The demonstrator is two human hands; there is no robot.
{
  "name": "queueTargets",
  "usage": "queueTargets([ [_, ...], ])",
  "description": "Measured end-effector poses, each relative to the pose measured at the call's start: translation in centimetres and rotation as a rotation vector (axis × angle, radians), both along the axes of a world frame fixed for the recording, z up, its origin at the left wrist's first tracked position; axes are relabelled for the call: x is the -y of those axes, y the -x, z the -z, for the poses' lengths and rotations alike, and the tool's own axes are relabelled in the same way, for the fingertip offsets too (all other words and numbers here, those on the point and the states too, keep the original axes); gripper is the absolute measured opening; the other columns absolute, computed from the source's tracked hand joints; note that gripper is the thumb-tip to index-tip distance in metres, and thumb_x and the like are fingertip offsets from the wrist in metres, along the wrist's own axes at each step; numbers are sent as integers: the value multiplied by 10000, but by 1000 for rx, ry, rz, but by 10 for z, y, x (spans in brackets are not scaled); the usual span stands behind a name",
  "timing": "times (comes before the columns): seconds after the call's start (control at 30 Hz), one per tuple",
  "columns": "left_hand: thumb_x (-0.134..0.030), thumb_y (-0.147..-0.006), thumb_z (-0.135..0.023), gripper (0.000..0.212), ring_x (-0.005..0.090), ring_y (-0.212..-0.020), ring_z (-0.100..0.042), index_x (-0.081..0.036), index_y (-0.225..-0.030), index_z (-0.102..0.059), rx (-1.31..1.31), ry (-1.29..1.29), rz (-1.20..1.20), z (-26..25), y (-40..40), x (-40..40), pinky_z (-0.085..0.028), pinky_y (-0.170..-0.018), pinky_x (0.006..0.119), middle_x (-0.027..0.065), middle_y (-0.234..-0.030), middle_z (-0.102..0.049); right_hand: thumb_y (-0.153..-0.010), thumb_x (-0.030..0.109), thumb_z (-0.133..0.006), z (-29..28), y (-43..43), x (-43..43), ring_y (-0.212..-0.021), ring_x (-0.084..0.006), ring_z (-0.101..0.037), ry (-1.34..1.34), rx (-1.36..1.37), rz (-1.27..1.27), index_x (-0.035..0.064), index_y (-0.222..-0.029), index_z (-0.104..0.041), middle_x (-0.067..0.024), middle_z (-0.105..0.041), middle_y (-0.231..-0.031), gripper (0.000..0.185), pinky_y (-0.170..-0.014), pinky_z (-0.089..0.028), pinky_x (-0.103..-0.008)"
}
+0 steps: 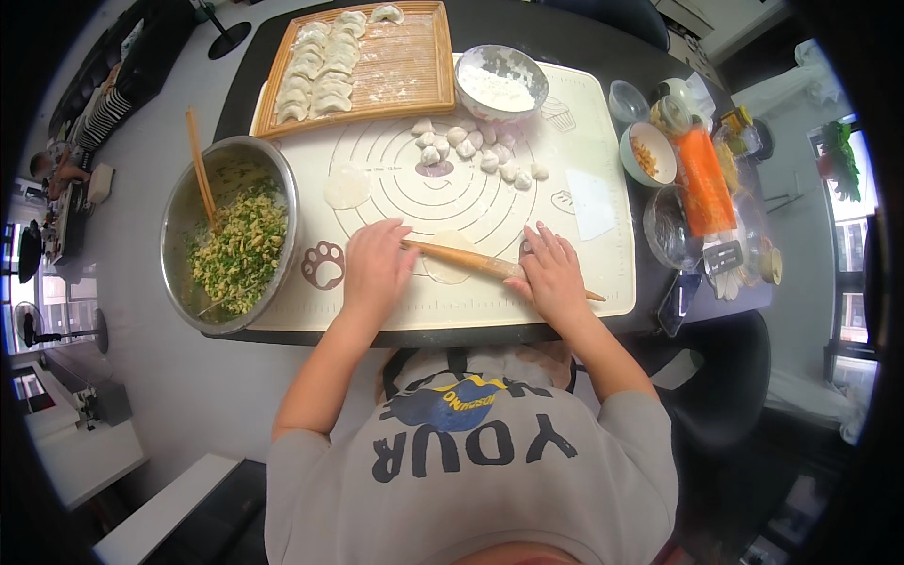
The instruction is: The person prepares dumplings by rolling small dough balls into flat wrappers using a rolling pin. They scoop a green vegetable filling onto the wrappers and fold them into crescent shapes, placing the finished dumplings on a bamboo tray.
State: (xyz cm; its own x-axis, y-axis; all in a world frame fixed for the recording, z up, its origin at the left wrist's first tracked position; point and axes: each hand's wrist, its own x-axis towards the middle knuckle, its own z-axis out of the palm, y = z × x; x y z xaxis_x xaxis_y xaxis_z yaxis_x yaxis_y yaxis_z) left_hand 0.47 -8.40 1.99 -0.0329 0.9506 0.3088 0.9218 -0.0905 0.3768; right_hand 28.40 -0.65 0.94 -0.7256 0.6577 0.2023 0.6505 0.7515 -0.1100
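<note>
A tapered wooden rolling pin (470,260) lies slantwise across a thin round dough wrapper (452,272) on a cream pastry mat (593,282). My right hand (553,272) presses palm down on the pin's right part, its tip showing past my wrist. At the pin's left end is my left hand (376,265), slightly blurred, thumb and fingers on either side of the wood; the end under it is hidden. A second flat wrapper (348,186) lies beyond my left hand. Several small floured dough pieces (466,148) are grouped farther back on the mat.
Left stands a steel bowl (291,212) of chopped green-and-yellow filling (240,258) with chopsticks (199,169). Behind are a bamboo tray (402,63) of folded dumplings (332,70) and a flour bowl (470,60). Small bowls, an orange packet (706,183) and a phone (679,302) crowd the right edge.
</note>
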Motion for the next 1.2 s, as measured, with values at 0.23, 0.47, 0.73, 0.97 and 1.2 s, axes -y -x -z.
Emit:
queueTargets([
  [0.23,-511,-823,-642,959,398,-1426,-217,103,-1437,-236,-73,306,338,24,-11,4,-181,-1164,489,299,-1501,-242,-780,458,-685,-4,8,6,-1338,-319,-402,-9,21,64,76,-884,-591,-156,-481,-1388,408,-1073,-314,-488],
  [0.47,-559,-856,-579,967,412,-1437,-163,111,-1444,-205,-96,352,362,27,-10,-33,-154,-1175,472,316,-1520,-170,-772,463,-697,-4,2,-15,-1345,-321,-393,41,-44,37,90,-901,-592,-162,-467,-1403,409,-1090,-304,-477],
  [0.73,-318,-937,-560,572,333,-1338,-402,4,-1390,-423,678,141,128,36,1,-59,-317,-1107,415,234,-1415,-428,-821,359,-676,2,-4,-42,-1346,-370,-374,-4,-72,-48,38,-835,-621,-185,-473,-1390,325,-1051,-330,-485],
  [0.97,-255,-872,-641,428,304,-1080,-548,-7,-1213,-565,61,48,-163,15,-26,-18,-416,-942,430,143,-1154,-588,-887,410,-600,-11,-14,-59,-1328,-384,-395,109,-105,-34,-2,-790,-631,-240,-520,-1330,424,-1009,-364,-470],
  [1.2,-253,-926,-572,566,413,-1310,-355,32,-1382,-396,91,-261,-373,17,-33,-6,-280,-1081,507,256,-1419,-384,-832,377,-664,-8,-26,-56,-1304,-381,-423,118,-158,-93,12,-863,-612,-230,-511,-1339,371,-989,-388,-455],
])
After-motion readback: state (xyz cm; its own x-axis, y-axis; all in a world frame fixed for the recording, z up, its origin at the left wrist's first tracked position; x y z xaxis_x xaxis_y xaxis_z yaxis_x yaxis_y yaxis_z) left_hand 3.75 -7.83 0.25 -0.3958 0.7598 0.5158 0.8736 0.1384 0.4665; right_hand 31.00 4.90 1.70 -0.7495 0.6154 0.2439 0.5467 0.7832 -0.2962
